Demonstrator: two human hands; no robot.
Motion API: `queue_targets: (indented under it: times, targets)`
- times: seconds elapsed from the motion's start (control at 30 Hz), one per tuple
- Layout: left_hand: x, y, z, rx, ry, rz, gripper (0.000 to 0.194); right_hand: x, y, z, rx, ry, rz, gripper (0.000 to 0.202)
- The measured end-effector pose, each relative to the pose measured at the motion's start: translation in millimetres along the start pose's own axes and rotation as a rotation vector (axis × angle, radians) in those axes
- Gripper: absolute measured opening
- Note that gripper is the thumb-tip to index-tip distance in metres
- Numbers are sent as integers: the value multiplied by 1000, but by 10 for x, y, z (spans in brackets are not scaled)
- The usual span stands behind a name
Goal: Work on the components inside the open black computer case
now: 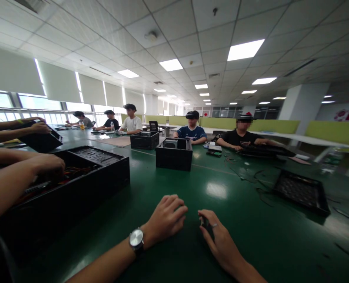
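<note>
My left hand (167, 218), with a silver-faced watch (136, 238) on its wrist, is held over the green table (150, 184) near the middle. Its fingers are bent and spread a little, and nothing shows in them. Just to its right, my right hand (218, 236) wears a ring. Between its thumb and fingers is a small dark object (204, 222), too small to name. A gap separates the two hands.
At left, a person's hand reaches into a large black case (103, 179) with coloured cables. Two black boxes (173, 158) (145, 140) stand ahead. A black tray (302, 192) and loose cables lie at right. Several people sit around the table.
</note>
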State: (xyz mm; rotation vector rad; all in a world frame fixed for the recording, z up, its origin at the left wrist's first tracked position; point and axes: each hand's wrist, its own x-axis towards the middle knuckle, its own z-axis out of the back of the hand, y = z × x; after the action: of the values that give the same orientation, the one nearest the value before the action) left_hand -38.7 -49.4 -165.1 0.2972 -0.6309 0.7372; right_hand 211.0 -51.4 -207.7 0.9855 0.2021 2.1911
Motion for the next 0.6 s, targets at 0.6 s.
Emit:
queue_targets:
  times: [0.6]
  targets:
    - [1394,1029,378,259,260,572,38,-11,-3,128,-23,-351,-82,32]
